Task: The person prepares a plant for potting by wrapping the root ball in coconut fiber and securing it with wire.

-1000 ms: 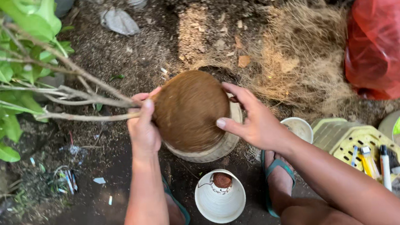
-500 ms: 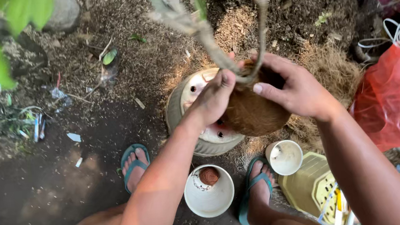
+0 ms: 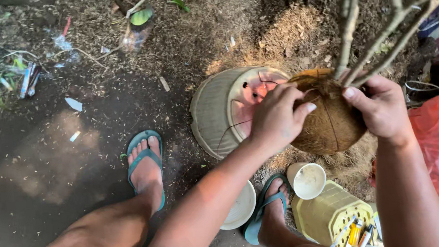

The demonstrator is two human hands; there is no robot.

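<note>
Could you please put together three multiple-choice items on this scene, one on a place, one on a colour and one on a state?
1. Where does the upturned pot lie?
A. on the ground beside the root ball
B. in the yellow basket
C. on the person's knee

2. What colour are the sandals?
A. red
B. teal
C. black

3. How is the root ball held?
A. by the left hand alone
B. between both hands
C. lying untouched

Answers: 1 A, it lies on bare soil just left of the ball. 2 B, both straps and soles are teal. 3 B, the right hand grips the other side.
</note>
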